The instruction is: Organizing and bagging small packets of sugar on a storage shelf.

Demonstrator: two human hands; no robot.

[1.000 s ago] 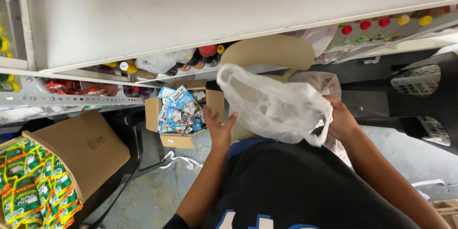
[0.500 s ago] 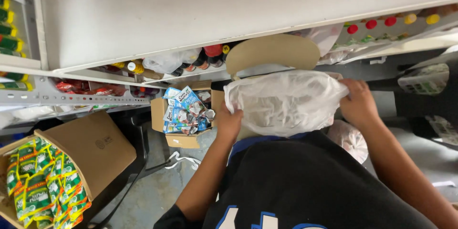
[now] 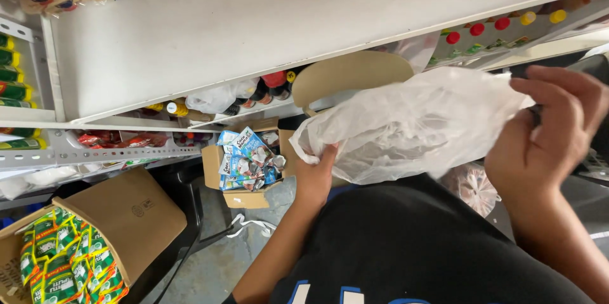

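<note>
Below shelving, both hands' closed grip stretches a white plastic bag (image 3: 412,128).

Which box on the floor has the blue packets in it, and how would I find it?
Start at the big white shelf and look down to the floor beneath it. The small open cardboard box sits there, just beside the person's left hand. It holds blue packets, while the bigger box at the left holds green ones.

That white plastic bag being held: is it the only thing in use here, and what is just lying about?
In use:
white plastic bag, stretched between left hand and right hand

Lying about:
small carton of blue packets
large carton of green packets
bottles on the shelf
round-backed chair
</note>
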